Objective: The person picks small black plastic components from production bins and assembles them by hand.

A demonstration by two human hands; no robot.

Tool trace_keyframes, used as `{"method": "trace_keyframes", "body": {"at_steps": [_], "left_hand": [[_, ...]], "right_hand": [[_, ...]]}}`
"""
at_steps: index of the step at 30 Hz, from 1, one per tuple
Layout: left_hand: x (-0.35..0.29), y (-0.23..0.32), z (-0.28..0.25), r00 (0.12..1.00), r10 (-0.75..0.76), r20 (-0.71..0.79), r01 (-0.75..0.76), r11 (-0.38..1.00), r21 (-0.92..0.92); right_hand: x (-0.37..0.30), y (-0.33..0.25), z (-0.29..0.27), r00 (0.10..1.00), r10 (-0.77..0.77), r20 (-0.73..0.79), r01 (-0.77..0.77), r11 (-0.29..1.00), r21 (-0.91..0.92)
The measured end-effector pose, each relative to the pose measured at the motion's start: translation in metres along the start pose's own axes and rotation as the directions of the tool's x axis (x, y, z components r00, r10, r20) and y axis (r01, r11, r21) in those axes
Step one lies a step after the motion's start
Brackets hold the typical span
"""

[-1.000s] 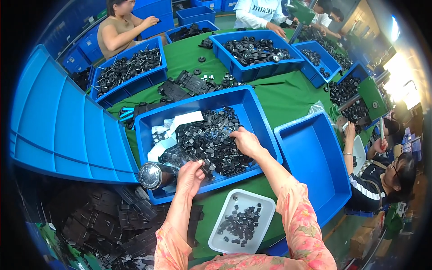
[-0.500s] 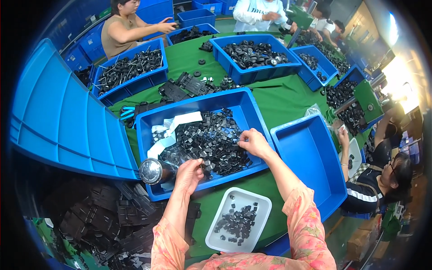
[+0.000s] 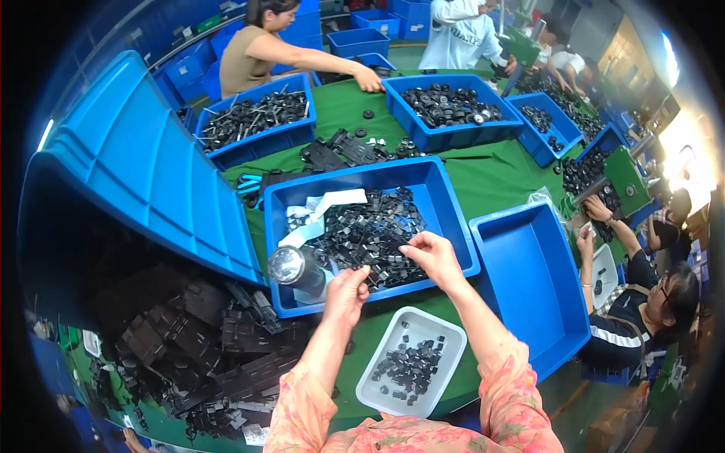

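Small black plastic pieces [image 3: 377, 226] lie heaped in a blue bin [image 3: 445, 189] in front of me. My left hand [image 3: 347, 294] is closed in a pinch over the bin's near edge; whatever its fingertips hold is too small to name. Over the right part of the heap, my right hand [image 3: 436, 258] pinches too, its fingertips just above the black pieces, and I cannot make out what is in them. A lidded jar [image 3: 298, 270] and a white strip [image 3: 332, 200] are at the bin's left side. Below my hands sits a white tray [image 3: 370, 385] with more black pieces.
An unfilled blue bin [image 3: 521, 264] stands to the right. A large blue bin [image 3: 158, 166] is tilted at the left, above stacked black plastic parts [image 3: 174, 332]. Bins of wheels [image 3: 453, 106] and rods [image 3: 257, 117] stand farther back. Co-workers sit around the green-covered table [image 3: 491, 174].
The view has shifted, so the table appears farther right and lower. My hands have come closer together over the bin. A co-worker at the far left now reaches across towards the wheel bin.
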State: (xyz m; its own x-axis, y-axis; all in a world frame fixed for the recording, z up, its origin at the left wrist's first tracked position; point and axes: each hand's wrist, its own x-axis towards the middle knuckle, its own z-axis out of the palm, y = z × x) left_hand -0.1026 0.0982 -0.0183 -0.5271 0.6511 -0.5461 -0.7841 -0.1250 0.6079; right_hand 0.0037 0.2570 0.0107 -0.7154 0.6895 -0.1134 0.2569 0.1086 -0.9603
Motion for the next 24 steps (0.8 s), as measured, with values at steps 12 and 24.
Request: {"method": "trace_keyframes", "body": {"at_steps": [12,24], "left_hand": [[-0.079,-0.016,0.017,0.985,0.138,0.103,-0.131,0.988,-0.077],[-0.154,0.001,-0.022,0.986,0.03,0.161,-0.039,0.998,0.05]], "right_hand": [[-0.095,-0.027,0.046,0.795,-0.601,0.077,0.58,0.717,-0.386],[-0.152,-0.033,0.01,0.962,-0.268,0.057,0.265,0.963,0.053]]}}
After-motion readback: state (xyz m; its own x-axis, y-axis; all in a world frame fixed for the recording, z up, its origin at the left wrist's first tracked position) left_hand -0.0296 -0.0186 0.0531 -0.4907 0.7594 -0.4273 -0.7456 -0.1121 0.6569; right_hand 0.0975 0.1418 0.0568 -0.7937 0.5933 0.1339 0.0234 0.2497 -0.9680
